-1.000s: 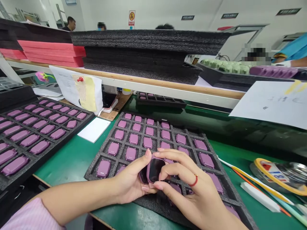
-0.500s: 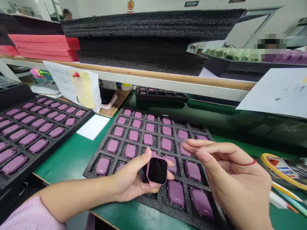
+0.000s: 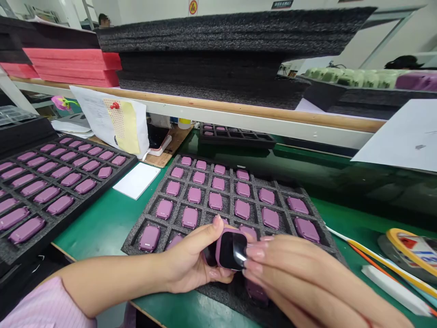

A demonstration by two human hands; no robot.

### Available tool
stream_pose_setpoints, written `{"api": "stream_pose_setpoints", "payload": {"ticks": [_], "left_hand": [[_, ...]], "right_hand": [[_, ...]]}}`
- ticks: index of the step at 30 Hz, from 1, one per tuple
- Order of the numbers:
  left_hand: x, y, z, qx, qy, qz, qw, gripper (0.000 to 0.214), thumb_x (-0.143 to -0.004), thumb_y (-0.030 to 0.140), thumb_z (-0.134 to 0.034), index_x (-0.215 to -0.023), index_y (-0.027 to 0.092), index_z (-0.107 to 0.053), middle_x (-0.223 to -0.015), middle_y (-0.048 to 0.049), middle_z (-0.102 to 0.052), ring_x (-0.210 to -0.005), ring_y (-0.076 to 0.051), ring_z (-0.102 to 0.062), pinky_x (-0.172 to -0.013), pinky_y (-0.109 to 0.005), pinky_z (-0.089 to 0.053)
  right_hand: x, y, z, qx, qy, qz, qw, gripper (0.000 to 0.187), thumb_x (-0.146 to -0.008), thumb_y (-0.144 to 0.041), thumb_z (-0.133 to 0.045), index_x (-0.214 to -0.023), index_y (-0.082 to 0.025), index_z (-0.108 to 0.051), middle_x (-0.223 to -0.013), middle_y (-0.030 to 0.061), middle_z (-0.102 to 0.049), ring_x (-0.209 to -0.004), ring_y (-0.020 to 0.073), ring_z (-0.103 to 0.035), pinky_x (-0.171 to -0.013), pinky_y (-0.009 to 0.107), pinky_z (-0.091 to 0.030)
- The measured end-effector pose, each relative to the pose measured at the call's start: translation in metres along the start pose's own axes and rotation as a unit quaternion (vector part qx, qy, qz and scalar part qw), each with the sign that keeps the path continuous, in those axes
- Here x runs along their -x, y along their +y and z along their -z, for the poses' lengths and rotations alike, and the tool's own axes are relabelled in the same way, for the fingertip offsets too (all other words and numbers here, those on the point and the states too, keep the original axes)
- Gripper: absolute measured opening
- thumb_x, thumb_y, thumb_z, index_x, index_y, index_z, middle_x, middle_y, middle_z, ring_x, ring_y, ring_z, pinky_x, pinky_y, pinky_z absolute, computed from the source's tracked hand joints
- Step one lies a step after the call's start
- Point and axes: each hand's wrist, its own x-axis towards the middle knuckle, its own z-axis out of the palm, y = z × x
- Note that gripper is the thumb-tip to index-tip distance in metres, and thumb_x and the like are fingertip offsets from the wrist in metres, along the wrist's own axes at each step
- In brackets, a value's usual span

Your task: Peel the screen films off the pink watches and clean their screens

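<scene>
Grasping with the left hand [image 3: 194, 264] a purple, rounded-square watch body with a glossy black screen [image 3: 228, 250], at the lower middle of the frame. Also holding, behind it, a dark second piece [image 3: 210, 254], mostly hidden. Touching the screen's right edge with the bunched fingertips of the right hand [image 3: 297, 271]; cannot tell, through the blur, whether pinching anything.

Working above a dark grey foam tray of square cells [image 3: 133, 247], largely filled with purple watch bodies [image 3: 165, 209], and covering its near right cells from sight with the right hand. Flanked at the left of the frame by a similarly filled black foam tray [image 3: 97, 187], and nearer by a flat white card [image 3: 136, 181] on the green tabletop [image 3: 99, 228]. Overhung across the upper frame by a white, wood-edged shelf [image 3: 239, 119], loaded with stacked black foam sheets [image 3: 205, 68] and red foam sheets [image 3: 71, 66]. Bounded at right by a round, yellow-rimmed object [image 3: 414, 253].

Extending the left forearm from the lower left, with thumb upward and fingers curled beneath. Reaching the right in from the lower right corner, fingers nearly straight.
</scene>
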Motion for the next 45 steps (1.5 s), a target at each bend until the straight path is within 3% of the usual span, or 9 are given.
{"api": "stream_pose_setpoints", "payload": {"ticks": [5, 7, 11, 16, 24, 29, 34, 41, 45], "left_hand": [[0.001, -0.001, 0.000, -0.009, -0.002, 0.011, 1.000, 0.057, -0.068, 0.062, -0.082, -0.093, 0.013, -0.071, -0.073, -0.0001, -0.056, -0.051, -0.004, -0.045, -0.046, -0.019, -0.019], [0.001, -0.002, 0.000, -0.013, -0.005, 0.005, 1.000, 0.058, -0.069, 0.063, -0.081, -0.094, 0.013, -0.069, -0.074, 0.0001, -0.055, -0.052, -0.004, -0.043, -0.046, -0.019, -0.018], [0.000, -0.003, 0.001, -0.042, 0.004, -0.031, 0.999, 0.055, -0.070, 0.063, -0.081, -0.085, 0.015, -0.061, -0.064, 0.0049, -0.049, -0.047, -0.003, -0.034, -0.044, -0.019, -0.016], [-0.001, -0.005, -0.001, -0.107, 0.036, -0.056, 0.992, 0.060, -0.069, 0.070, -0.076, -0.081, 0.015, -0.056, -0.063, 0.0049, -0.051, -0.044, -0.002, -0.032, -0.041, -0.020, -0.016], [0.001, -0.003, -0.004, -0.069, 0.040, -0.033, 0.996, 0.055, -0.073, 0.067, -0.075, -0.077, 0.015, -0.057, -0.052, 0.0068, -0.045, -0.042, -0.003, -0.031, -0.042, -0.018, -0.017], [0.002, 0.004, -0.008, -0.067, 0.055, -0.010, 0.996, 0.058, -0.065, 0.066, -0.081, -0.083, 0.014, -0.060, -0.071, -0.0003, -0.061, -0.042, -0.003, -0.040, -0.039, -0.018, -0.017], [0.002, 0.001, -0.006, -0.073, 0.083, -0.017, 0.994, 0.057, -0.068, 0.065, -0.080, -0.082, 0.013, -0.061, -0.068, 0.0007, -0.058, -0.044, -0.002, -0.037, -0.040, -0.017, -0.017], [-0.006, 0.003, 0.000, -0.052, 0.214, -0.053, 0.974, 0.045, -0.065, 0.034, -0.092, -0.087, 0.014, -0.058, -0.084, -0.0022, -0.066, -0.060, -0.005, -0.055, -0.052, -0.014, -0.038], [-0.006, 0.006, 0.005, -0.082, 0.178, -0.010, 0.981, 0.046, -0.085, 0.060, -0.067, -0.093, 0.017, -0.053, -0.093, -0.0116, -0.075, -0.050, -0.008, -0.058, -0.041, -0.018, -0.032]], "right_hand": [[0.005, -0.009, 0.001, -0.006, -0.094, -0.021, 0.995, 0.040, -0.104, -0.025, -0.045, -0.139, -0.038, -0.060, -0.113, 0.0002, -0.077, -0.096, 0.0212, -0.076, -0.098, 0.032, -0.059], [0.004, -0.007, -0.004, 0.007, -0.071, -0.006, 0.997, 0.036, -0.105, -0.025, -0.044, -0.134, -0.036, -0.064, -0.107, 0.0001, -0.079, -0.097, 0.0205, -0.075, -0.097, 0.034, -0.059], [-0.006, -0.004, -0.020, 0.066, -0.015, 0.041, 0.997, 0.027, -0.089, -0.024, -0.073, -0.116, -0.026, -0.067, -0.088, 0.0012, -0.077, -0.079, 0.0200, -0.071, -0.080, 0.035, -0.058], [-0.009, -0.003, -0.034, 0.014, -0.034, -0.080, 0.996, 0.048, -0.091, -0.035, -0.071, -0.133, -0.020, -0.053, -0.078, 0.0011, -0.063, -0.070, 0.0170, -0.060, -0.063, 0.030, -0.053], [-0.011, -0.002, -0.021, -0.014, -0.044, -0.066, 0.997, 0.044, -0.086, -0.022, -0.072, -0.126, -0.020, -0.055, -0.096, 0.0045, -0.066, -0.084, 0.0175, -0.062, -0.074, 0.030, -0.053], [-0.015, -0.001, -0.019, -0.014, -0.043, -0.059, 0.997, 0.045, -0.086, -0.022, -0.072, -0.126, -0.021, -0.054, -0.105, 0.0069, -0.069, -0.095, 0.0202, -0.064, -0.081, 0.032, -0.054], [-0.014, 0.003, -0.023, 0.007, -0.067, -0.044, 0.997, 0.048, -0.085, -0.019, -0.069, -0.130, -0.021, -0.054, -0.107, 0.0071, -0.070, -0.094, 0.0202, -0.067, -0.085, 0.035, -0.055], [-0.030, 0.075, -0.020, 0.120, -0.107, -0.220, 0.962, 0.033, -0.080, -0.039, -0.068, -0.105, -0.018, -0.069, -0.099, 0.0098, -0.073, -0.093, 0.0280, -0.070, -0.085, 0.042, -0.057], [-0.039, 0.146, -0.004, 0.188, -0.080, -0.326, 0.923, 0.036, -0.082, -0.040, -0.066, -0.105, -0.012, -0.072, -0.105, 0.0183, -0.073, -0.099, 0.0349, -0.070, -0.093, 0.049, -0.053]]}}
